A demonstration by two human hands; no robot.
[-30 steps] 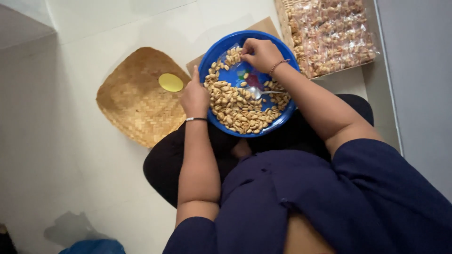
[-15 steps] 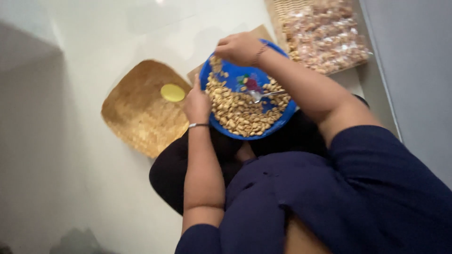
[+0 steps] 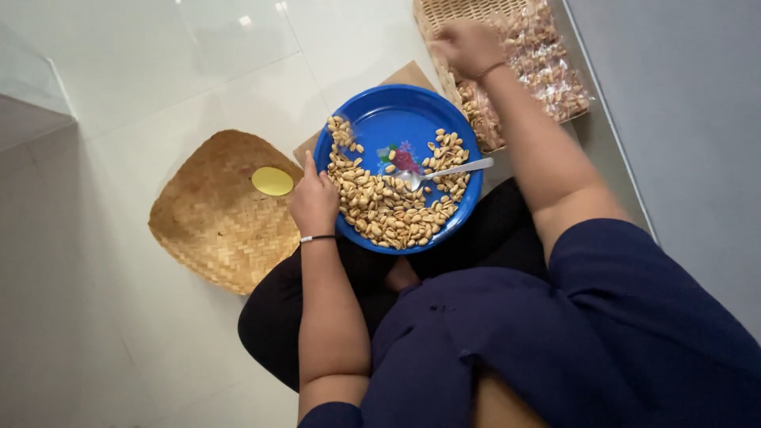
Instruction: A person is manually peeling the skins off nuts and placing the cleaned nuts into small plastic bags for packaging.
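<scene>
While the left hand (image 3: 314,202) grips the rim of the blue plate (image 3: 386,127) at centre frame, the right hand (image 3: 468,46) rests half-closed on packed bags (image 3: 547,75) in the basket (image 3: 444,16) at upper right; whether it holds one, I cannot tell. Many peanuts (image 3: 388,210) and a spoon (image 3: 444,171) lie on the plate, so much seems left.

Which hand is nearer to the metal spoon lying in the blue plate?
Left. The left hand holds the blue plate's rim, with peanuts between it and the spoon. The right hand is farther away, over the basket of bagged nuts.
</scene>
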